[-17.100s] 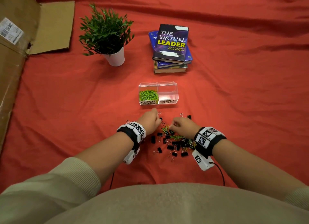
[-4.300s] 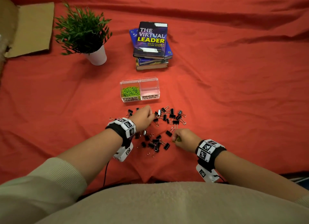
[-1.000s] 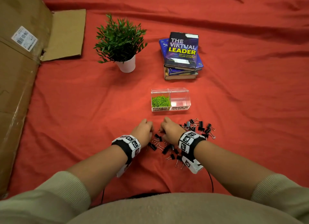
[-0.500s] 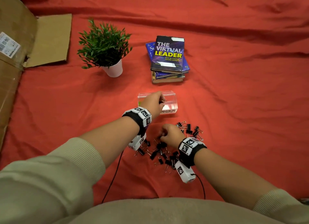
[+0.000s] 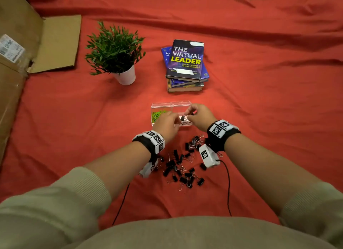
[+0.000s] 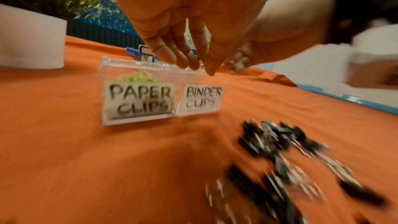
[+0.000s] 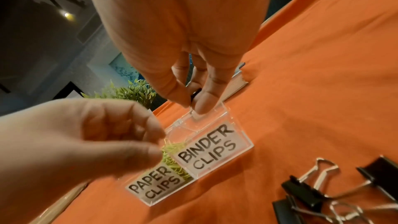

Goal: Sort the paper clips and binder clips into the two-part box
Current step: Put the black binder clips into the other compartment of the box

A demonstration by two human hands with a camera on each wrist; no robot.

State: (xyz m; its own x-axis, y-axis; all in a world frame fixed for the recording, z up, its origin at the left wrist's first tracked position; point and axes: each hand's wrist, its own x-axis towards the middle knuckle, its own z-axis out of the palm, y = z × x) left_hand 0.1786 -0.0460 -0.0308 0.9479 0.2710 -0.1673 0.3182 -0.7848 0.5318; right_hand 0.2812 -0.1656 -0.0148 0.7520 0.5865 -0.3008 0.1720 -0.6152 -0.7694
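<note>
The clear two-part box point(image 5: 170, 103) point(image 6: 150, 65) point(image 7: 206, 147) stands on the red cloth, labelled PAPER CLIPS and BINDER CLIPS. Green paper clips point(image 5: 157, 115) point(image 6: 135, 77) point(image 7: 172, 149) fill its left part. My right hand point(image 5: 189, 113) point(image 7: 193, 103) hovers over the right part and pinches a black binder clip point(image 7: 195, 95) between thumb and finger. My left hand point(image 5: 174, 118) point(image 6: 200, 69) point(image 7: 155, 142) is beside it over the box's near edge, and I see nothing in its fingers. A pile of black binder clips point(image 5: 181, 165) point(image 6: 280, 142) point(image 7: 312, 192) lies between my wrists.
A potted plant point(image 5: 115, 49) and a stack of books point(image 5: 185, 63) stand beyond the box. A cardboard box point(image 5: 11, 81) lines the left edge. Thin black cables point(image 5: 228, 183) trail from my wrists toward my body.
My right hand has left the pile and risen to the box with a binder clip. My left hand, over the box half a second ago, has drawn back slightly toward me.
</note>
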